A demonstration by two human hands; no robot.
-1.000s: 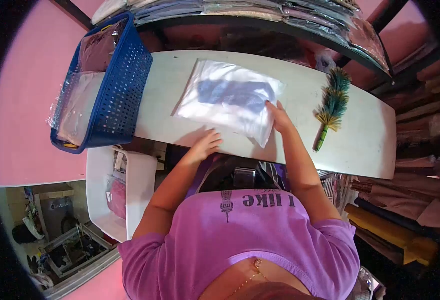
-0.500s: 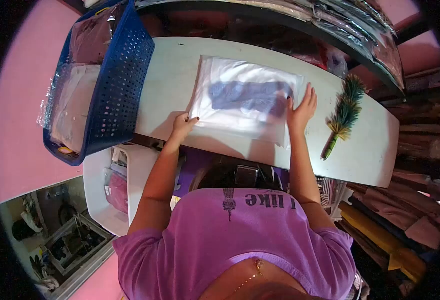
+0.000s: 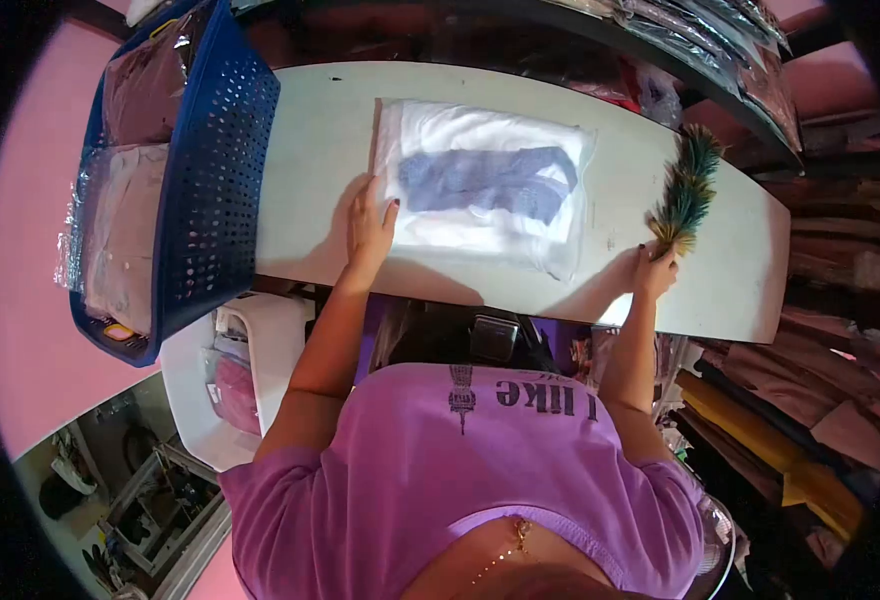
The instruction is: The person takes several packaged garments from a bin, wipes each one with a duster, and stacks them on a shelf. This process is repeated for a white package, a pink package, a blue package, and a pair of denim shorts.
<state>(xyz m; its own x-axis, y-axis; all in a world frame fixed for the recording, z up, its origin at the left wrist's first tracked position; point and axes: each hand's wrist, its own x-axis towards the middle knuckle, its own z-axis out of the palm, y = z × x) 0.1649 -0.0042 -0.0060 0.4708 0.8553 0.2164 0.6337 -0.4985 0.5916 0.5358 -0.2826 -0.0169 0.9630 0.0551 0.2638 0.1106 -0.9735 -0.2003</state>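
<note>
A clear plastic package (image 3: 480,185) with white and blue-grey folded cloth lies flat on the white table (image 3: 310,130). My left hand (image 3: 368,225) rests at the package's left edge, fingers apart, holding nothing. Off to the right, my right hand (image 3: 657,270) has its fingers wrapped round the handle of a green feathery duster (image 3: 693,185). The duster's head points away from me, and the hand hides its handle.
A blue perforated basket (image 3: 215,180) with bagged clothes stands at the left. Below it is a white bin (image 3: 195,400) with packaged items. Shelves of plastic-wrapped goods (image 3: 700,50) run along the back, and folded fabrics (image 3: 760,430) lie at the right.
My right hand has left the package's right side, moved right and taken hold of the duster's handle. My left hand has shifted up along the package's left edge, its fingers no longer gripping the corner.
</note>
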